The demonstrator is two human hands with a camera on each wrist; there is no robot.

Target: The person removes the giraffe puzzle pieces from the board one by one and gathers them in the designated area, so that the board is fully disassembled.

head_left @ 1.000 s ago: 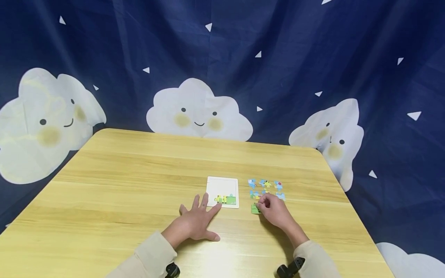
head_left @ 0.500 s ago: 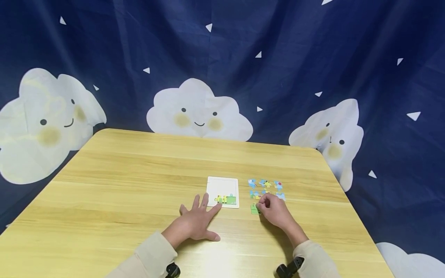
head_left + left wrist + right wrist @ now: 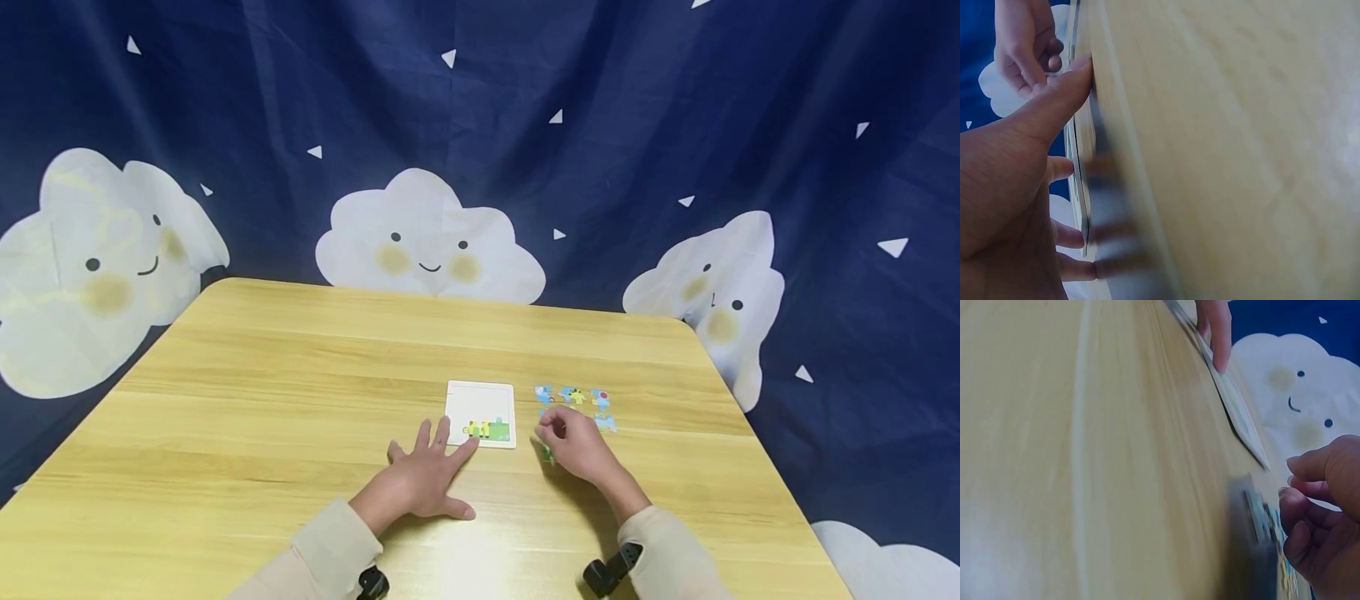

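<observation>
In the head view my left hand (image 3: pixel 431 479) lies with fingers spread at the lower left of a white square puzzle board (image 3: pixel 461 404), the index fingertip at its lower edge. Joined green-and-yellow puzzle pieces (image 3: pixel 497 432) fill part of the board's bottom. Right of the board my right hand (image 3: pixel 581 446) curls thumb and fingertips in a pinch at a green puzzle piece (image 3: pixel 547 452), mostly hidden and seen at a slant. In the right wrist view the right fingertips (image 3: pixel 1288 492) stand above the pieces, their contact unclear. The left thumb (image 3: pixel 1072 87) is stretched out in the left wrist view.
Several loose blue, yellow and red puzzle pieces (image 3: pixel 601 399) lie in rows right of the board, partly behind the right hand. The wooden table (image 3: pixel 262 383) ends before a dark blue curtain (image 3: pixel 592 50) with clouds. Each wrist carries a black camera (image 3: pixel 611 571).
My right hand has shifted a little left and away from me, and the green puzzle piece under its fingers now shows at a slant. The left hand and board have stayed put.
</observation>
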